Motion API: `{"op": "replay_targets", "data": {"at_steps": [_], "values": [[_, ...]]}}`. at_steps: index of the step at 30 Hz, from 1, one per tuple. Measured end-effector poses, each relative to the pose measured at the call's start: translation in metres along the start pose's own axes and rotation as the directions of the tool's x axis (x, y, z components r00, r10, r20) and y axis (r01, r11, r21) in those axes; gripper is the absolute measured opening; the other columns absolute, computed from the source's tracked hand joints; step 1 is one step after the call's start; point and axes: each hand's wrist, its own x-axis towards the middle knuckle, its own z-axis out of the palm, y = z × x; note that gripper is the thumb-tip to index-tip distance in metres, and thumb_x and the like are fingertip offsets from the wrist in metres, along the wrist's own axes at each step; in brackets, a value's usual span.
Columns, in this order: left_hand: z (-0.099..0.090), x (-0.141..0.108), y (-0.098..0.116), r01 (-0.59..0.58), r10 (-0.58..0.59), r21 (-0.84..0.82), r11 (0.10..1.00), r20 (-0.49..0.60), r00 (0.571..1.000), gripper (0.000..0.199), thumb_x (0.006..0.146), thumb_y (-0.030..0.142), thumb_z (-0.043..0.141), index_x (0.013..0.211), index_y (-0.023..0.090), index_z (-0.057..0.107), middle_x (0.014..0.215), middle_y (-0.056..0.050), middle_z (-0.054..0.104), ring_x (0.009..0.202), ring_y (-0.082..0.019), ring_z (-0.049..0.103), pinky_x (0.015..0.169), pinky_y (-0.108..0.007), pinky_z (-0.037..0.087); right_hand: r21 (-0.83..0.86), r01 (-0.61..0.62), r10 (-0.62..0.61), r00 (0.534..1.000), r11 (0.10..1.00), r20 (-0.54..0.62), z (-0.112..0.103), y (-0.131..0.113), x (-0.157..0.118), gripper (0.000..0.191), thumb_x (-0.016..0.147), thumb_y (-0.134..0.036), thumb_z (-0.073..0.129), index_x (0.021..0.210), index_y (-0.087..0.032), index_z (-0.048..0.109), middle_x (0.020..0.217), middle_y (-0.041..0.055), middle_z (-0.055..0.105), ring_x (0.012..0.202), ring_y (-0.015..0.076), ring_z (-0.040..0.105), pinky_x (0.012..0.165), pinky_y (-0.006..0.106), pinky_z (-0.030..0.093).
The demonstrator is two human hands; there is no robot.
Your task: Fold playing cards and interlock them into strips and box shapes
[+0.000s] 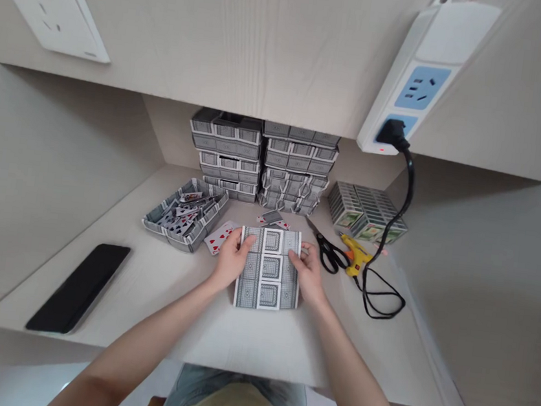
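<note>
A panel of joined playing cards (271, 268), backs facing up, is held in front of me near the middle of the desk. My left hand (234, 254) grips its left edge, with the thumb on top. At the right edge my right hand (308, 269) holds it the same way, thumb over the cards. Loose cards (273, 219) lie just behind the panel, and a red-suited card (219, 237) rests beside my left hand. To the left stands an open box made of cards (192, 236) with loose cards inside.
Stacked card boxes (300, 157) stand at the back. Card packs (367, 213) sit back right. Black scissors (332, 254) and a yellow glue gun (356, 255) lie right, its black cord rising to a power strip (445, 44). A phone (79, 287) lies left.
</note>
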Motion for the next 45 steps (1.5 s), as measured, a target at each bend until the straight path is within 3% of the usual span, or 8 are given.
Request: {"op": "replay_targets", "data": {"at_steps": [4, 9, 16, 22, 28, 37, 42, 45], "values": [[-0.003, -0.001, 0.000, -0.015, 0.022, 0.099, 0.995, -0.073, 0.997, 0.024, 0.084, 0.039, 0.041, 0.079, 0.017, 0.051, 0.070, 0.001, 0.052, 0.066, -0.012, 0.048, 0.062, -0.022, 0.038, 0.022, 0.012, -0.011, 1.000, 1.000, -0.025, 0.005, -0.004, -0.004, 0.033, 0.069, -0.037, 0.065, 0.090, -0.025, 0.043, 0.075, -0.0019, 0.066, 0.065, 0.0178, 0.062, 0.062, 0.029, 0.044], [-0.005, -0.002, 0.009, -0.021, 0.041, 0.150, 0.988, -0.130, 0.991, 0.025, 0.085, 0.037, 0.039, 0.076, 0.017, 0.051, 0.069, 0.001, 0.051, 0.066, -0.012, 0.047, 0.063, -0.022, 0.037, 0.046, 0.053, -0.048, 0.993, 0.998, -0.104, 0.004, -0.013, -0.006, 0.034, 0.069, -0.036, 0.064, 0.094, -0.025, 0.045, 0.076, -0.0022, 0.067, 0.066, 0.0179, 0.062, 0.063, 0.029, 0.043], [-0.007, -0.003, 0.012, -0.021, 0.055, 0.231, 0.973, -0.140, 0.989, 0.029, 0.085, 0.039, 0.038, 0.076, 0.017, 0.053, 0.066, 0.001, 0.052, 0.065, -0.012, 0.047, 0.063, -0.022, 0.038, 0.037, 0.034, -0.031, 0.998, 0.999, -0.060, 0.007, -0.015, -0.011, 0.039, 0.070, -0.036, 0.064, 0.103, -0.025, 0.048, 0.084, 0.0008, 0.068, 0.073, 0.0202, 0.063, 0.068, 0.032, 0.045], [-0.020, 0.012, 0.004, 0.002, 0.037, 0.191, 0.982, -0.202, 0.979, 0.032, 0.083, 0.043, 0.039, 0.083, 0.016, 0.056, 0.076, -0.002, 0.059, 0.071, -0.014, 0.052, 0.066, -0.023, 0.039, 0.031, 0.003, -0.003, 1.000, 1.000, -0.007, 0.005, -0.013, -0.006, 0.043, 0.068, -0.038, 0.066, 0.106, -0.025, 0.049, 0.084, 0.0018, 0.068, 0.075, 0.0226, 0.063, 0.068, 0.034, 0.046], [-0.019, 0.016, -0.005, 0.004, 0.031, 0.232, 0.973, -0.149, 0.988, 0.035, 0.082, 0.046, 0.039, 0.080, 0.016, 0.056, 0.072, -0.001, 0.058, 0.070, -0.015, 0.052, 0.066, -0.025, 0.039, 0.052, 0.017, -0.017, 1.000, 0.999, -0.015, 0.010, -0.009, -0.006, 0.040, 0.070, -0.040, 0.064, 0.103, -0.025, 0.047, 0.083, 0.0015, 0.068, 0.078, 0.0225, 0.063, 0.068, 0.034, 0.047], [-0.012, 0.011, -0.006, -0.010, 0.033, 0.175, 0.984, -0.127, 0.991, 0.033, 0.083, 0.046, 0.040, 0.068, 0.017, 0.051, 0.061, 0.002, 0.048, 0.061, -0.013, 0.045, 0.060, -0.023, 0.036, 0.019, -0.021, 0.021, 0.999, 1.000, -0.024, 0.009, -0.001, -0.002, 0.042, 0.066, -0.044, 0.066, 0.099, -0.025, 0.048, 0.078, 0.0011, 0.068, 0.067, 0.0218, 0.063, 0.061, 0.032, 0.045], [-0.012, 0.010, -0.003, 0.003, 0.019, 0.154, 0.988, -0.135, 0.991, 0.033, 0.082, 0.046, 0.042, 0.070, 0.017, 0.052, 0.062, 0.002, 0.051, 0.062, -0.013, 0.047, 0.060, -0.023, 0.037, -0.005, -0.029, 0.029, 0.999, 1.000, -0.030, 0.010, 0.001, -0.002, 0.044, 0.066, -0.046, 0.065, 0.101, -0.025, 0.048, 0.079, 0.0015, 0.067, 0.067, 0.0216, 0.062, 0.061, 0.032, 0.045], [-0.011, 0.009, 0.000, 0.016, -0.009, 0.096, 0.995, -0.065, 0.998, 0.028, 0.079, 0.044, 0.048, 0.079, 0.017, 0.055, 0.072, 0.000, 0.058, 0.070, -0.015, 0.053, 0.066, -0.025, 0.041, -0.017, -0.009, 0.008, 0.999, 1.000, -0.045, 0.011, 0.001, -0.002, 0.043, 0.067, -0.045, 0.065, 0.101, -0.025, 0.048, 0.079, 0.0010, 0.067, 0.069, 0.0210, 0.062, 0.063, 0.032, 0.045]]}}
